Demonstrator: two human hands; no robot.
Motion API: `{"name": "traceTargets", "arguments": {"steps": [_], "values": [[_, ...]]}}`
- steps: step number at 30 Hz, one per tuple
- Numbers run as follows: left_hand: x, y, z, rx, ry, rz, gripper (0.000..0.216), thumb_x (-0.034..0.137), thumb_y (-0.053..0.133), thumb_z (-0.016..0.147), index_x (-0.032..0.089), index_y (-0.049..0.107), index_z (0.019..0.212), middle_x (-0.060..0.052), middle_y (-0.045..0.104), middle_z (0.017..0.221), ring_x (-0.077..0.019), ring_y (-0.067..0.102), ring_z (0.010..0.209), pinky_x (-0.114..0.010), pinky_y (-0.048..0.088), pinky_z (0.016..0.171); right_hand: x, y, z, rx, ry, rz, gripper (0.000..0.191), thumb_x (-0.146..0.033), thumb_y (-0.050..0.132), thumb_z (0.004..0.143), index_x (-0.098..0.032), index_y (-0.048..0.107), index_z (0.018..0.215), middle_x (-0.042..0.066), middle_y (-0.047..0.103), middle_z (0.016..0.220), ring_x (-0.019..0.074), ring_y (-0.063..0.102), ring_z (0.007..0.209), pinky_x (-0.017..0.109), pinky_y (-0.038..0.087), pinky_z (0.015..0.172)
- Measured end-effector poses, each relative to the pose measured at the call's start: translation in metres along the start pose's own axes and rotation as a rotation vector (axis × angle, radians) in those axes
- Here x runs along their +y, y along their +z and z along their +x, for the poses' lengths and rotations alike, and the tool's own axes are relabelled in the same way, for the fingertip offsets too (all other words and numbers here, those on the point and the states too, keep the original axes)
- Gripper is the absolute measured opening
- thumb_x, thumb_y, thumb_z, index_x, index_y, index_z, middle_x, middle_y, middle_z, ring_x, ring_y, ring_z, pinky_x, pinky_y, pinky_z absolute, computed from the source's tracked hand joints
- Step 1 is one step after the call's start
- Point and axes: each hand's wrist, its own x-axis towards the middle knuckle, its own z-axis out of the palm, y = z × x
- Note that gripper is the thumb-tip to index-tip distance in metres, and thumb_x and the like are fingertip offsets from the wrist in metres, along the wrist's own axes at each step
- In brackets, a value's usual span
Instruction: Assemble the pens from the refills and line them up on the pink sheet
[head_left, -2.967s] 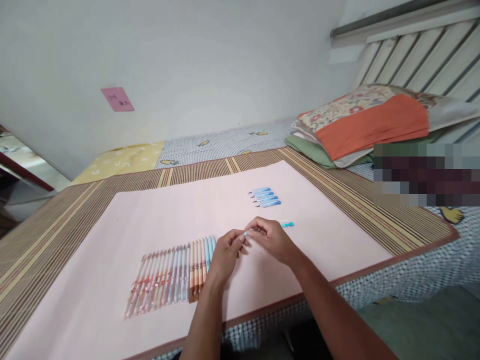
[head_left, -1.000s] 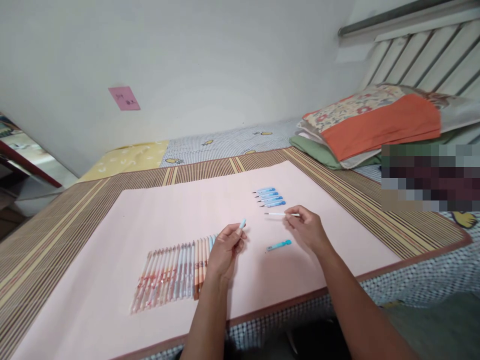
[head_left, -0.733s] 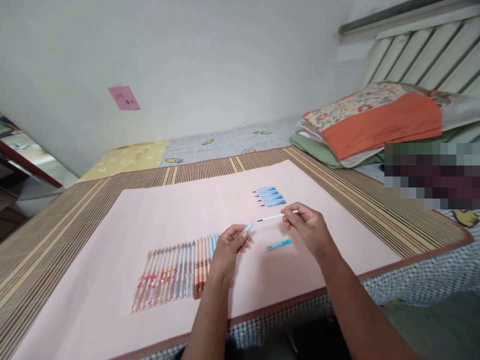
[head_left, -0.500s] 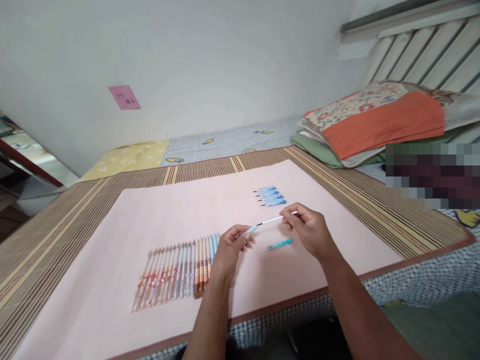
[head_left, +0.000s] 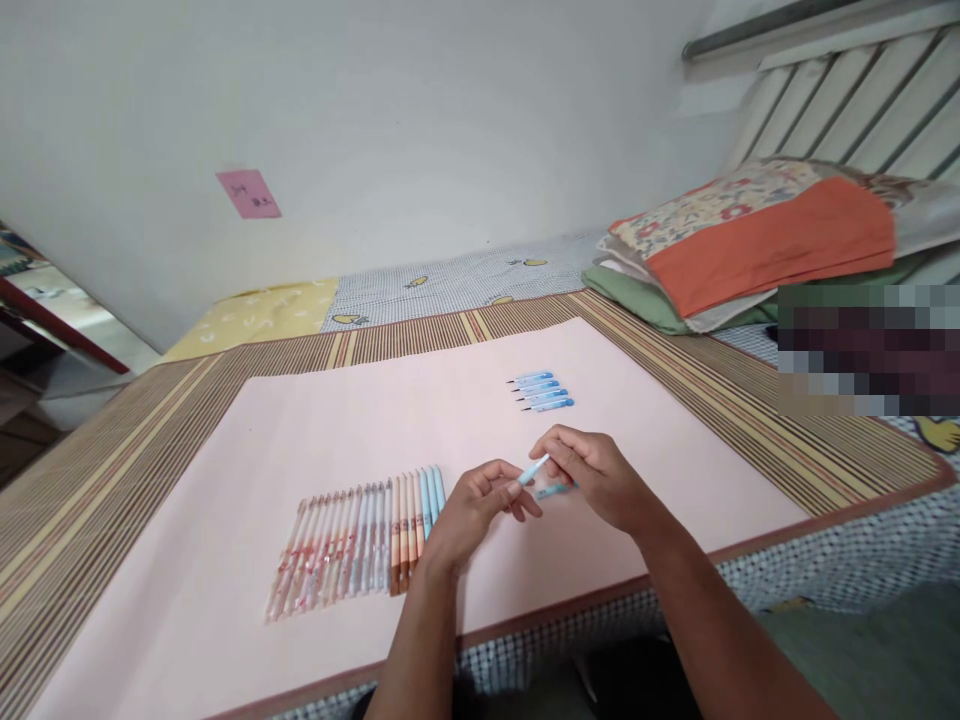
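Both hands meet over the pink sheet [head_left: 300, 440]. My left hand [head_left: 476, 505] pinches a light blue pen barrel [head_left: 534, 470] at its near end. My right hand [head_left: 592, 475] is closed around the barrel's far end, where the thin white refill went in; the refill no longer shows. A teal pen piece [head_left: 551, 490] lies on the sheet just under my right fingers. Several pink, orange and blue pens lie side by side in a row [head_left: 352, 545] to the left of my left hand. Several small blue pen pieces [head_left: 541, 392] lie beyond my hands.
The pink sheet lies on a striped woven mat [head_left: 97, 440] on a bed. Folded orange and patterned bedding [head_left: 750, 240] is stacked at the far right. A pink note [head_left: 248, 193] sticks to the white wall. The mat's near edge drops off below my arms.
My right hand brought the white refill to the barrel in my left hand and slid it in. The hands have closed together, now just above the teal piece.
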Motion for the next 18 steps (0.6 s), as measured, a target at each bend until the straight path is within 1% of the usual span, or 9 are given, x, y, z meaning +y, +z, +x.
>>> {"name": "traceTargets", "arguments": {"steps": [3,6,8,9,11,13,15,18], "values": [[-0.0006,-0.0010,-0.0020,-0.058,-0.030,-0.053,0.030,0.042,0.065,0.090,0.013,0.067,0.097,-0.012,0.075,0.078,-0.0180,0.062,0.070,-0.030,0.044,0.071,0.0012,-0.0003,0.0006,-0.009,0.014,0.012,0.034,-0.045,0.049,0.100,-0.019,0.069,0.092,-0.001,0.056,0.066,0.0128,0.050,0.061,0.026,0.042,0.059],[-0.0016,-0.0021,-0.0013,-0.077,-0.016,-0.077,0.033,0.045,0.064,0.091,0.013,0.068,0.099,-0.013,0.075,0.081,-0.0182,0.061,0.071,-0.030,0.044,0.071,0.0019,-0.0004,0.0001,0.031,-0.007,0.086,0.034,-0.047,0.051,0.098,-0.019,0.069,0.109,-0.001,0.057,0.069,0.0138,0.051,0.062,0.027,0.044,0.059],[-0.0020,-0.0023,-0.0004,-0.075,0.000,-0.082,0.034,0.046,0.063,0.091,0.013,0.068,0.099,-0.014,0.075,0.083,-0.0184,0.061,0.072,-0.030,0.043,0.072,0.0016,0.0002,-0.0004,0.083,-0.032,0.126,0.038,-0.047,0.053,0.098,-0.020,0.066,0.121,0.000,0.058,0.070,0.0144,0.052,0.062,0.028,0.046,0.059],[-0.0022,-0.0022,0.0000,-0.071,0.003,-0.082,0.034,0.046,0.063,0.091,0.013,0.068,0.099,-0.014,0.075,0.084,-0.0184,0.061,0.072,-0.030,0.043,0.072,0.0014,0.0006,-0.0006,0.118,-0.045,0.129,0.039,-0.046,0.054,0.097,-0.020,0.066,0.124,0.000,0.059,0.071,0.0146,0.052,0.062,0.028,0.047,0.059],[-0.0025,-0.0019,0.0004,-0.061,0.000,-0.082,0.034,0.046,0.063,0.091,0.013,0.068,0.100,-0.014,0.075,0.084,-0.0186,0.061,0.073,-0.030,0.043,0.073,0.0010,0.0012,-0.0006,0.190,-0.068,0.101,0.037,-0.045,0.058,0.095,-0.020,0.069,0.121,0.001,0.061,0.073,0.0150,0.055,0.064,0.029,0.049,0.061],[-0.0030,-0.0015,0.0005,-0.061,-0.006,-0.091,0.035,0.047,0.063,0.091,0.013,0.068,0.100,-0.015,0.075,0.085,-0.0190,0.061,0.072,-0.031,0.044,0.073,0.0013,0.0017,0.0000,0.234,-0.086,0.064,0.031,-0.044,0.062,0.093,-0.021,0.074,0.111,0.002,0.064,0.075,0.0153,0.058,0.067,0.029,0.051,0.064],[-0.0039,-0.0013,0.0004,-0.075,-0.015,-0.112,0.036,0.048,0.062,0.091,0.013,0.068,0.099,-0.015,0.075,0.084,-0.0191,0.061,0.071,-0.031,0.044,0.073,0.0025,0.0026,0.0010,0.236,-0.086,0.059,0.027,-0.043,0.064,0.092,-0.021,0.076,0.102,0.002,0.065,0.075,0.0151,0.059,0.067,0.029,0.051,0.065],[-0.0057,-0.0021,0.0002,-0.105,-0.033,-0.155,0.037,0.049,0.062,0.090,0.013,0.067,0.097,-0.016,0.075,0.081,-0.0182,0.061,0.067,-0.031,0.044,0.070,0.0042,0.0059,0.0025,0.208,-0.066,0.106,0.024,-0.042,0.064,0.091,-0.020,0.075,0.091,0.001,0.063,0.071,0.0138,0.057,0.064,0.027,0.049,0.060]]}}
